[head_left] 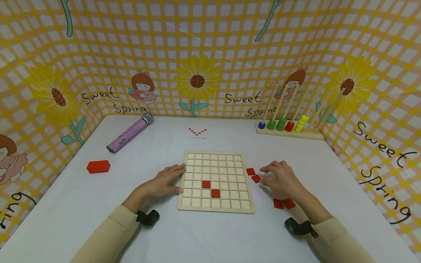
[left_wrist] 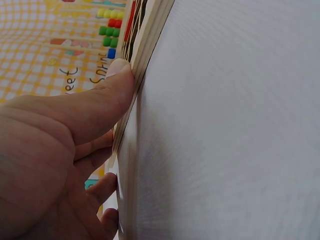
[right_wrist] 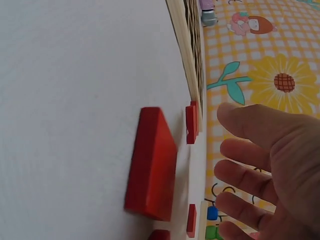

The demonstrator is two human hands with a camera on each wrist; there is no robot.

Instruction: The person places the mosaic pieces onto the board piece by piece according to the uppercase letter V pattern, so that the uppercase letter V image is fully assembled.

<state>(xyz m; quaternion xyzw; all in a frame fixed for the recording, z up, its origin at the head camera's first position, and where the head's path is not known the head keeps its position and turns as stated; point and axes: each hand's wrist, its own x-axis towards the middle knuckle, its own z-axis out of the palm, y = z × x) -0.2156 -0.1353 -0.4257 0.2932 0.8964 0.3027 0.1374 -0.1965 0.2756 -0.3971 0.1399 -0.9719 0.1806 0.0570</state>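
A wooden grid board (head_left: 230, 211) lies on the white table, with one red square tile (head_left: 206, 184) in a cell and another red tile (head_left: 215, 193) diagonally nearer and to the right. My left hand (head_left: 164, 182) rests along the board's left edge, thumb (left_wrist: 117, 82) and fingertips touching its rim. To the right of the board my right hand (head_left: 281, 179) hovers with loosely bent fingers and nothing between them. Two loose red tiles (head_left: 251, 171) lie just left of its fingertips. Below the right wrist lies another pair of red tiles (head_left: 278, 204).
Behind the board is a small pattern card (head_left: 197, 131) with red squares in a V. A glittery pink microphone (head_left: 128, 134) and a red block (head_left: 98, 167) lie at left. At back right stands a bead-and-peg rack (head_left: 289, 134). Checked cloth walls surround the table.
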